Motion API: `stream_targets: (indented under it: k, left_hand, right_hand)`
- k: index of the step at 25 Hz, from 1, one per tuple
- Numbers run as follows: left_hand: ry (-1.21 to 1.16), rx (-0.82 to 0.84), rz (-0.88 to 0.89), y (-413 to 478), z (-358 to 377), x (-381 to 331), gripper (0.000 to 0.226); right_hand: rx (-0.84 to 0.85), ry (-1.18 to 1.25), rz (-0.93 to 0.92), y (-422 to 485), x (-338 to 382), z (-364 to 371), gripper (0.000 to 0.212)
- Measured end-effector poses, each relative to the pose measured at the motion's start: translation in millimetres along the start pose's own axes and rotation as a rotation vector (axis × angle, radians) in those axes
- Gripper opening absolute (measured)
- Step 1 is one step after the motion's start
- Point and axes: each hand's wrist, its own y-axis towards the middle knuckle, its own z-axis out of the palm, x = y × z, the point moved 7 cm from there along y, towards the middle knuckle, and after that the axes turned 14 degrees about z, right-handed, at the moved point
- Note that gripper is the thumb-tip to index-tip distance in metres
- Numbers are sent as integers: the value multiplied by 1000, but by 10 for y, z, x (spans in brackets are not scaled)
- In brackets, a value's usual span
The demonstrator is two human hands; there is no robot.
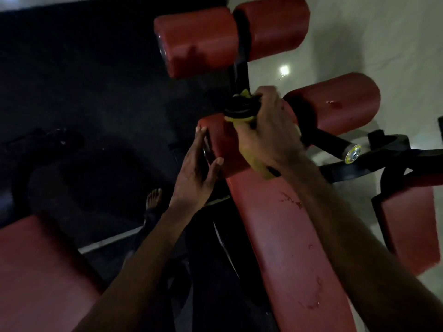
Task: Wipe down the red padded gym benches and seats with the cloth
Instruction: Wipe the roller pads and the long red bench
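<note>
dark floor (84, 80); right grip (268, 130) clamps yellow cloth (260, 167), left grip (199, 168) clasps red roller (225, 144).

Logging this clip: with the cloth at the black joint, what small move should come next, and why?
Probably slide the right hand and its yellow cloth onto the small red roller that the left hand holds at its end: the cloth is bunched at the black joint, right beside that roller.

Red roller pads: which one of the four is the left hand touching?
The lower left roller pad, next to the yellow cloth. The left hand grips its end; it touches none of the other three.
</note>
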Motion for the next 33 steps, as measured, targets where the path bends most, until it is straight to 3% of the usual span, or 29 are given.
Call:
stream_targets:
  k: [8, 11, 13, 17, 20, 25, 33]
  left_hand:
    - [44, 202, -2, 12, -62, 30, 79]
    - [35, 338, -103, 14, -131, 87, 77]
    - [42, 383, -76, 26, -226, 58, 70]
    - [32, 184, -104, 77, -545, 189, 40]
    - [30, 114, -215, 109, -691, 346, 28]
    - [-29, 99, -221, 334, -710, 280, 28]
    - [29, 179, -175, 668, -513, 153, 22]
  right_hand:
    - [-147, -53, 159, 53, -126, -78, 50]
    - [-102, -225, 366, 514, -87, -110, 43]
    - [8, -395, 430, 800, 10, 46, 42]
    - [288, -597, 383, 997, 372, 551, 55]
    - [322, -617, 304, 920, 566, 734, 60]
    - [211, -423, 242, 541, 557, 486, 51]
    - [-265, -93, 499, 39, -94, -52, 62]
